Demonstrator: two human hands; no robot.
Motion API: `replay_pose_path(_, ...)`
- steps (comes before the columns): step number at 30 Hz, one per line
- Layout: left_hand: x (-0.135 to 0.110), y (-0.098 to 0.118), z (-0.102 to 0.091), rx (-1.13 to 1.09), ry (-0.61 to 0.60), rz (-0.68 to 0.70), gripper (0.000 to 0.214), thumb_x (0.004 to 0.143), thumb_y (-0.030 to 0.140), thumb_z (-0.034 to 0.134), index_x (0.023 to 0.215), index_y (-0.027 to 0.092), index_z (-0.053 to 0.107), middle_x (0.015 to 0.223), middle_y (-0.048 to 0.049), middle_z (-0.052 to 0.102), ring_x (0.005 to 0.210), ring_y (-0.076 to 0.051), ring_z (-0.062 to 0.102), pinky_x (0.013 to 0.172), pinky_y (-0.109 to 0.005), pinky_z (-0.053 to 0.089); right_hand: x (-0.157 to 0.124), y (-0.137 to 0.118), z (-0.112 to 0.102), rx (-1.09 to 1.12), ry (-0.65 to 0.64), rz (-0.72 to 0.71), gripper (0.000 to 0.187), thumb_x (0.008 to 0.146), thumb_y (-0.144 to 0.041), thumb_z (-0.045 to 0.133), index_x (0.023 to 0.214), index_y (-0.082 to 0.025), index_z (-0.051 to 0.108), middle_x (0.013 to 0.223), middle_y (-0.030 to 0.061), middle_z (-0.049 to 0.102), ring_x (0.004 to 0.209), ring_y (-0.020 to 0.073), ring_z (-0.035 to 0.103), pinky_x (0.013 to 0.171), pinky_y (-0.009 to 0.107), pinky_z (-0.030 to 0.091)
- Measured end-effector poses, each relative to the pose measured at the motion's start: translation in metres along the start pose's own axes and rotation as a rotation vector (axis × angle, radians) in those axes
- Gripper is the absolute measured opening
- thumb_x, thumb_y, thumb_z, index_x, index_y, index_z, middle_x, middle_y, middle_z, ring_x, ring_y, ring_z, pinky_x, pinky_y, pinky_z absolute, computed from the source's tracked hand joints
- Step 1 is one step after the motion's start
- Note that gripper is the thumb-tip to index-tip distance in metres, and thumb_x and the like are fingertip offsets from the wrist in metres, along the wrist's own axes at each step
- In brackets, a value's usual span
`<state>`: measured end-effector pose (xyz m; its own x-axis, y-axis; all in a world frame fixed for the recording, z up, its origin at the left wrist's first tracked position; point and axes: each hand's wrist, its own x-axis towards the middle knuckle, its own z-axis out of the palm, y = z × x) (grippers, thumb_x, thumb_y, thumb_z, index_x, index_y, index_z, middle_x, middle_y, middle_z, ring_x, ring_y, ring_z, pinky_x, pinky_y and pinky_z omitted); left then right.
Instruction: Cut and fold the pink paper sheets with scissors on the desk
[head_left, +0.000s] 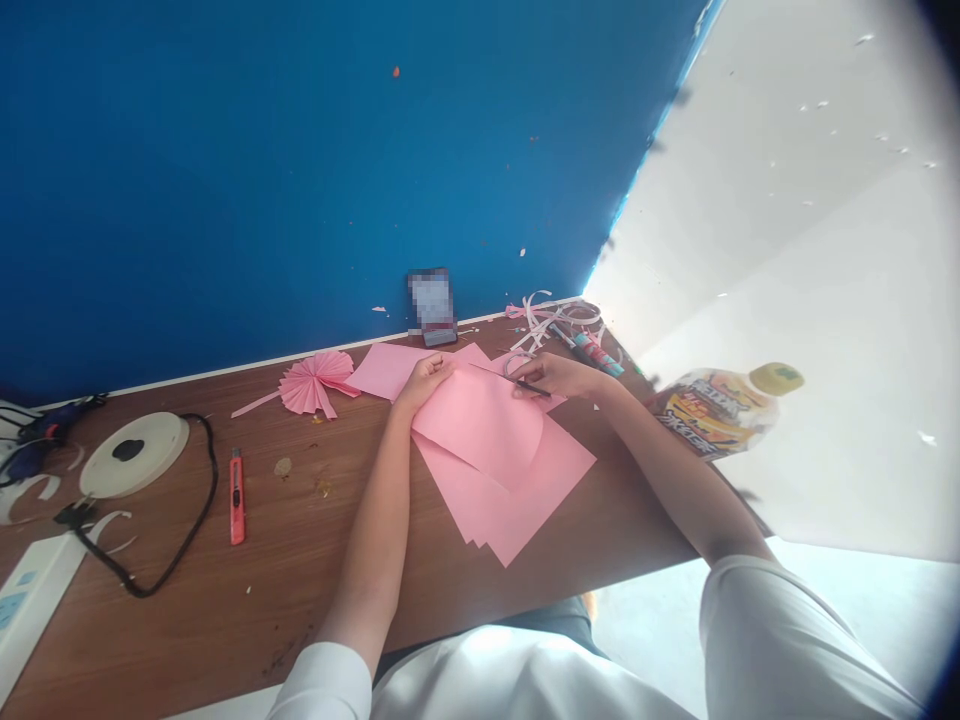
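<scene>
My left hand [427, 378] is closed on the left edge of a pink paper sheet [484, 415], holding it tilted up over other pink sheets [517, 520]. My right hand [555, 375] grips black-handled scissors [531, 387] at the sheet's upper right edge. Their thin blades point left along the paper, though fingers partly hide the handles. More pink paper [382, 370] lies flat behind my left hand. To its left, a pleated pink paper fan [316, 383] rests on the table.
On the brown table [300, 580] lie a red box cutter [237, 497], a round white device [135, 455] with a black cord, and a white power strip [41, 580]. A phone [433, 305] leans against the blue wall. Paper strips [547, 320], a glue stick [598, 353] and a bottle [712, 410] are at right.
</scene>
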<state>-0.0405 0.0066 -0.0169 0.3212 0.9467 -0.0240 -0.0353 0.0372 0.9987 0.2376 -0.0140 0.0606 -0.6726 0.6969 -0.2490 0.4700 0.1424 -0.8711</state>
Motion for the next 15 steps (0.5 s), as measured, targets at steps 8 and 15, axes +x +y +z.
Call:
replay_pose_path(8,-0.0006,0.0011,-0.0010,-0.027,-0.005,-0.007,0.037,0.074,0.043,0.068,0.094,0.014,0.058,0.081,-0.0023,0.061,0.069,-0.013,0.057,0.062,-0.023,0.044,0.0021,0.0060,0.0009,0.037,-0.017,0.000,0.036,0.073,-0.049,0.067,0.086,-0.016,0.066,0.069,-0.0013,0.047,0.058,0.0077,0.035,0.053,0.025,0.029)
replay_pose_path(15,-0.0004,0.0006,-0.0002,-0.027,-0.016,0.005,0.034,0.075,0.042,0.068,0.089,0.014,0.058,0.080,-0.0016,0.060,0.069,-0.012,0.056,0.061,-0.022,0.043,0.0003,0.0040,-0.0006,0.031,-0.027,0.029,0.034,0.073,-0.047,0.066,0.089,-0.017,0.067,0.070,-0.0006,0.050,0.059,0.0086,0.039,0.055,0.025,0.033)
